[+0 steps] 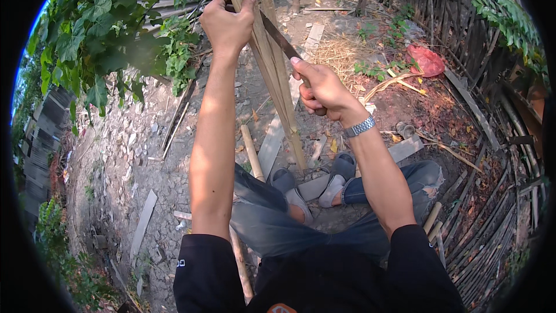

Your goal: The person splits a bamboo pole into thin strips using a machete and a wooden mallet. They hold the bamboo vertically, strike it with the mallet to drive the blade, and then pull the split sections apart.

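At the far middle, three strips (280, 75) leaned, their low ends together between two shoes (282, 180), perhaps so that the ground (174, 179) supported them. The left hand (229, 28) was closed near their tops, thumb pressed on the two left ones, probably for steadiness; the third stood apart there. To its right, the right hand (323, 86) was curled firmly round one knife (279, 36), likely for control, with the blade reaching the strips.

Rough dirt ground (110, 191) with loose grey boards (143, 222) and straw (339, 59)
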The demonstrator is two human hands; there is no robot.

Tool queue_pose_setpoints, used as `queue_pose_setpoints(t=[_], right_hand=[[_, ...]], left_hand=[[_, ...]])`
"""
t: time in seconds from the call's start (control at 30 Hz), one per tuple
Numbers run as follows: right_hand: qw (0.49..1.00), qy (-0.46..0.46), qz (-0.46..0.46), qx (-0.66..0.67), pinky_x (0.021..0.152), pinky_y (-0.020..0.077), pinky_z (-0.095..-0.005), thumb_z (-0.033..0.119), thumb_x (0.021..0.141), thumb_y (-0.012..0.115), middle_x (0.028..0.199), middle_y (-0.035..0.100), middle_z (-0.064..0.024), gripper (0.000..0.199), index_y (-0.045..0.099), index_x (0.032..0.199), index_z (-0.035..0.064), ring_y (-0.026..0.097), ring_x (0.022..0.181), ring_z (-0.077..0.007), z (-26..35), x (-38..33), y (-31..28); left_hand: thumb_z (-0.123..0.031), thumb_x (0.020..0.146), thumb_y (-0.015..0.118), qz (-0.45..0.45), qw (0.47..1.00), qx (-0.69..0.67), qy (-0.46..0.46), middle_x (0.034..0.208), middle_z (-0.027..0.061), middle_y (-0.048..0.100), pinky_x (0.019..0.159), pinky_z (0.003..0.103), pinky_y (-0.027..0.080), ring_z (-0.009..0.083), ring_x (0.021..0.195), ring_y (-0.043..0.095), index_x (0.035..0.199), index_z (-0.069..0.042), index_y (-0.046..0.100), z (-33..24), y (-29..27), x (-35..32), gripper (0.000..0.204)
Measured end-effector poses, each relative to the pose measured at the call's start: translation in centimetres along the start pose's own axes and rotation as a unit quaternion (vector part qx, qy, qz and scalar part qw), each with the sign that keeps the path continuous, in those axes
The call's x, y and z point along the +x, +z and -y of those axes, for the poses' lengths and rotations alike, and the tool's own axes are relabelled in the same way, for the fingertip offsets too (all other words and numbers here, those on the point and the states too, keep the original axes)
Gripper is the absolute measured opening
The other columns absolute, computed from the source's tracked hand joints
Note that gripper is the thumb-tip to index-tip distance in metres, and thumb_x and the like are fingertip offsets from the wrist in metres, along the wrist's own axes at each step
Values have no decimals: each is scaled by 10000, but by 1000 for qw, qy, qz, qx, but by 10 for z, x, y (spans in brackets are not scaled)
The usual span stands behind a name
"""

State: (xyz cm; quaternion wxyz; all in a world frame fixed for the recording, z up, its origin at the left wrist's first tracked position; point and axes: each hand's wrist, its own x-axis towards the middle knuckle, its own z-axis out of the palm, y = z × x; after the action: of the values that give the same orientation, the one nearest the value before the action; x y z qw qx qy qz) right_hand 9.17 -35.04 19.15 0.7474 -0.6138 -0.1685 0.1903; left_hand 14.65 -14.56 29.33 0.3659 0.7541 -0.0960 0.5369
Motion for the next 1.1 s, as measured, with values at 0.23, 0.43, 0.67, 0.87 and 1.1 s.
queue_pose_setpoints(t=[0.23, 0.43, 0.67, 0.87, 1.1], right_hand=[[976, 60, 101, 183, 401, 320, -251, 458, 1055, 505, 498, 315, 77, 340, 491, 954, 133, 297, 335, -54, -8, -3, -16], [973, 3, 76, 217, 373, 289, -241, 517, 1054, 483, 501, 368, 74, 426, 516, 924, 112, 324, 342, -53, -22, -14, -7], [944, -135, -200, -227, 654, 488, -474, 495, 1082, 384, 641, 566, -262, 675, 618, 829, -86, 623, 644, -400, -10, -26, 34], [911, -183, -237, -284, 601, 468, -471, 501, 1085, 356, 618, 570, -225, 662, 572, 746, -25, 575, 595, -415, -112, -7, 22], [978, 89, 54, 179, 401, 288, -260, 667, 1033, 364, 526, 368, 65, 600, 469, 786, 130, 341, 387, -60, -93, -13, -3]], left_hand=[[-207, 863, 819, 40, 998, -53, -22, 821, 75, 760, 663, 272, 533, 107, 708, 681, 1007, 5, 763, -5, 2, -4, 263], [-172, 843, 813, 67, 991, -112, -23, 809, 96, 761, 679, 292, 533, 124, 684, 680, 995, -23, 763, -16, 1, -4, 219], [-238, 821, 801, -8, 999, 8, 38, 806, 131, 751, 695, 343, 550, 260, 677, 711, 968, -38, 761, -31, 6, -15, 251], [-197, 841, 789, 54, 998, 22, 10, 927, 120, 767, 764, 333, 554, 249, 804, 729, 1073, -18, 735, -52, -1, -7, 299], [-255, 842, 828, 46, 999, 21, 21, 898, 104, 773, 770, 306, 549, 156, 794, 713, 1023, 12, 758, -20, -12, -6, 329]])
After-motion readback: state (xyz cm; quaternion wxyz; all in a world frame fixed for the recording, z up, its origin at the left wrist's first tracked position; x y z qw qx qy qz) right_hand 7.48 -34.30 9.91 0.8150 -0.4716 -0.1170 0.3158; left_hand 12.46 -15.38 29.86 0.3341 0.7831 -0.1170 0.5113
